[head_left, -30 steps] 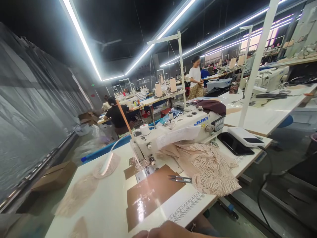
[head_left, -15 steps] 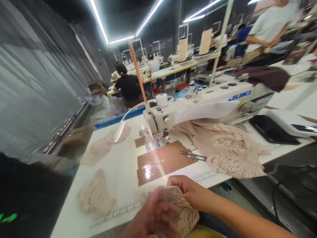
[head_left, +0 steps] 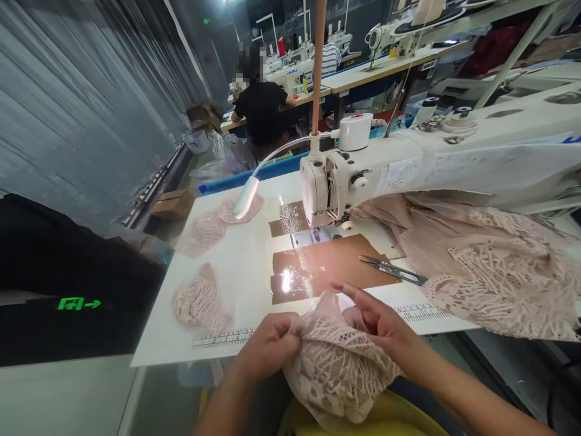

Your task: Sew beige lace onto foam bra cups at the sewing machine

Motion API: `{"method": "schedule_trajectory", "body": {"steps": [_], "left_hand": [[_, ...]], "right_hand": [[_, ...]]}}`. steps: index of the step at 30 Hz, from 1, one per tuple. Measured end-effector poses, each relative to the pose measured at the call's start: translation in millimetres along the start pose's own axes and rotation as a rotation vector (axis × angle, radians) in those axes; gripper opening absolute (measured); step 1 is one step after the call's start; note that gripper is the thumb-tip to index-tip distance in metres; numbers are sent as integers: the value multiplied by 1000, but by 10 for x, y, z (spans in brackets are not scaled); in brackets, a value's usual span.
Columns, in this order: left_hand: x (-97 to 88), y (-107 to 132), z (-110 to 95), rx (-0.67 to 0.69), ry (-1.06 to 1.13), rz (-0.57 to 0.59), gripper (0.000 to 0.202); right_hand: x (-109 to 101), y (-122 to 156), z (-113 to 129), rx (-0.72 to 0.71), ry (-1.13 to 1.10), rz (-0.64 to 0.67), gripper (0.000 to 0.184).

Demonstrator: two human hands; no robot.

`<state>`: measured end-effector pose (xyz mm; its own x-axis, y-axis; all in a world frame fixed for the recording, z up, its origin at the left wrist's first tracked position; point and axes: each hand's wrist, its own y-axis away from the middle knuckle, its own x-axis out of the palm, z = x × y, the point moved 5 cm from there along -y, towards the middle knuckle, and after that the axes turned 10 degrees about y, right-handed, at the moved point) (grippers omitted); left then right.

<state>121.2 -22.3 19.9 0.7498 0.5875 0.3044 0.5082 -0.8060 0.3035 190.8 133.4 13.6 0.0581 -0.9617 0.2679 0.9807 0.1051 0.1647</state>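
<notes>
Both hands hold one piece of pale pink lace fabric (head_left: 333, 369) at the table's near edge, over my lap. My left hand (head_left: 267, 345) is closed on its left side. My right hand (head_left: 379, 324) pinches its upper right edge with fingers partly spread. Just beyond them lie thread snips (head_left: 394, 270) on a brown glossy mat (head_left: 318, 266). The white sewing machine (head_left: 408, 166) stands behind, its needle head over the mat.
A heap of the same lace (head_left: 494, 266) lies under the machine arm at right. Smaller lace pieces (head_left: 200, 300) lie on the white table (head_left: 245, 266) at left, by a gooseneck lamp (head_left: 247, 197). A person in black (head_left: 263, 106) sits at a farther table.
The view has tilted down and come closer to the table. My hands have come up into view with the lace piece and now spread it between them.
</notes>
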Motion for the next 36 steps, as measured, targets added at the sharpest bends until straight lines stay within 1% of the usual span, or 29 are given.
{"method": "schedule_trajectory", "body": {"steps": [1,2,3,4,5,6,7,8,10,12,13,15,17,18,20,21,22,24,26,28,29,30,31,32,33,34,36], "left_hand": [[-29,10,3,20,22,-44,22],[-44,18,11,41,56,-77,22],[-42,21,26,58,98,-98,23],[-29,18,46,74,141,-119,27],[-11,12,69,91,181,-154,30],[8,4,90,113,213,-204,33],[23,-3,105,141,239,-268,35],[35,-8,113,175,259,-338,36],[46,-8,108,235,285,-474,37],[47,-4,87,266,289,-561,37],[46,-2,73,273,280,-582,36],[51,-3,45,276,235,-568,34],[71,-8,22,279,145,-498,33],[85,-11,15,278,96,-449,34],[96,-10,16,259,39,-370,35],[83,-4,24,239,52,-357,34],[61,4,34,216,102,-362,33],[20,20,64,173,314,-376,33],[28,30,96,149,535,-352,47],[111,29,127,149,712,-249,70],[174,25,151,139,780,-182,77],[242,20,180,119,835,-119,78],[307,12,212,92,883,-67,73],[358,1,241,70,913,-41,64],[386,-16,265,59,920,-49,57],[394,-36,279,63,920,-81,54],[378,-82,283,91,931,-167,59]], "right_hand": [[-43,6,2,-29,22,-37,84],[-78,6,5,-50,50,-73,84],[-106,1,8,-65,82,-110,79],[-124,-11,9,-73,114,-140,69],[-132,-28,9,-75,142,-156,55],[-131,-46,6,-73,168,-159,40],[-126,-63,4,-71,196,-147,31],[-116,-74,7,-76,221,-123,33],[-90,-77,30,-107,242,-54,47],[-51,-57,75,-144,241,35,56],[-28,-46,100,-151,249,77,55],[12,-38,151,-156,322,114,45],[42,-50,195,-181,415,106,33],[54,-59,205,-195,432,99,31],[59,-77,182,-190,377,81,29],[48,-83,151,-167,314,62,29],[28,-86,110,-133,238,31,30],[-30,-81,31,-68,77,-67,33],[-96,-67,-17,-45,-64,-195,36],[-141,-56,-29,-56,-146,-302,37],[-149,-57,-20,-72,-149,-332,37],[-145,-63,-2,-93,-122,-343,35],[-129,-74,23,-116,-62,-335,33],[-104,-88,50,-139,20,-311,30],[-74,-105,74,-158,107,-282,26],[-47,-121,92,-169,181,-254,23],[-25,-149,98,-165,229,-232,21]]}}
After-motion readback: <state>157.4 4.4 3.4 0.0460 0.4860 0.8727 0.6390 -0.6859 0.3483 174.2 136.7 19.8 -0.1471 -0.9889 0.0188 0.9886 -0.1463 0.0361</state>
